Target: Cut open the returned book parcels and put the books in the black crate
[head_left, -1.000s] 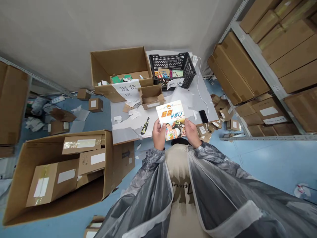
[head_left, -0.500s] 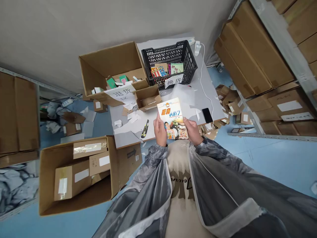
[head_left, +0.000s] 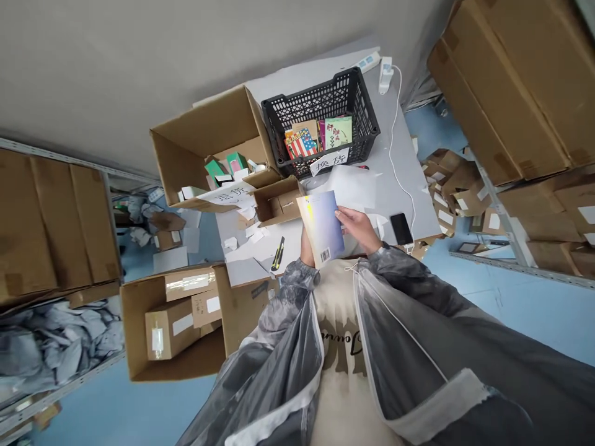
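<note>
Blue-and-cream rectangular paperback (head_left: 320, 227), pinched by my right hand (head_left: 357, 225) before the black plastic crate (head_left: 369, 137), seemingly for viewing; grip of my left hand (head_left: 306, 249) hidden.

Here's the pale table (head_left: 421, 217), and it's a busy one! At the back, a large open carton (head_left: 204, 136) stands close beside a black crate (head_left: 360, 148), with a small open carton (head_left: 269, 198) just in front. Up in the far right corner: power strip (head_left: 369, 61) and white plug (head_left: 385, 74), a white cord (head_left: 391, 148) snaking down towards the black phone (head_left: 401, 229). Over to the left, a cutter (head_left: 277, 254) lies near the front edge, paper scraps (head_left: 231, 243) all about. A thin white sheet (head_left: 356, 186) sprawls mid-table. And down on the blue floor (head_left: 478, 294), loose boxes (head_left: 441, 176) jumble beyond the right edge!
</note>
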The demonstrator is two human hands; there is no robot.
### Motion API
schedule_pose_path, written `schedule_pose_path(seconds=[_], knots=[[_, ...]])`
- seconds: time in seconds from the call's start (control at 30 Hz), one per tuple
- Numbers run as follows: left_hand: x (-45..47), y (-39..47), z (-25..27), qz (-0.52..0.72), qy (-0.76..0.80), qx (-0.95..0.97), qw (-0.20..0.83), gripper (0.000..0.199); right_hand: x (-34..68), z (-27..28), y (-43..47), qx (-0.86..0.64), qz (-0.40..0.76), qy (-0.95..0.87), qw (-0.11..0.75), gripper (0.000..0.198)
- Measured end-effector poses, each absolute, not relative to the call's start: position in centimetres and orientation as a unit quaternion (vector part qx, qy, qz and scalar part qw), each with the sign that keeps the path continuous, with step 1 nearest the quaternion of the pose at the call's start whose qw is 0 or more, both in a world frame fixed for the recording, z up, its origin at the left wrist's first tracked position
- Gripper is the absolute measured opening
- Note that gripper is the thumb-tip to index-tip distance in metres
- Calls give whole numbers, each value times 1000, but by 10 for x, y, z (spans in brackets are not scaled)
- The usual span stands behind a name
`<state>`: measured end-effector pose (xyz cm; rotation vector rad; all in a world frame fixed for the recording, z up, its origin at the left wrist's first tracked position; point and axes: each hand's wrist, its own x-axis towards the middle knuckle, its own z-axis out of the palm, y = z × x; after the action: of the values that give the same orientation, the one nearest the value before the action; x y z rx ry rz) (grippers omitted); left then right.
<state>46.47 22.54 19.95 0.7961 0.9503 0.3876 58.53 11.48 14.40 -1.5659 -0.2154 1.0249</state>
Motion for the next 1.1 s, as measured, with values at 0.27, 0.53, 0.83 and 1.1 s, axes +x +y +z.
schedule_pose_path(seconds=[0.27,0.53,0.83,1.1], knots=[[479,235,199,157,485,292,810,111,636,131,142,-643,498,-44,580,72],[501,279,162,204,493,259,805,101,654,114,186,-592,582,-66,553,79],[515,313,130,237,516,231,790,88,687,110,218,-570,599,-59,559,74],[542,359,127,241,504,227,798,48,724,132,249,-527,584,-62,614,58]])
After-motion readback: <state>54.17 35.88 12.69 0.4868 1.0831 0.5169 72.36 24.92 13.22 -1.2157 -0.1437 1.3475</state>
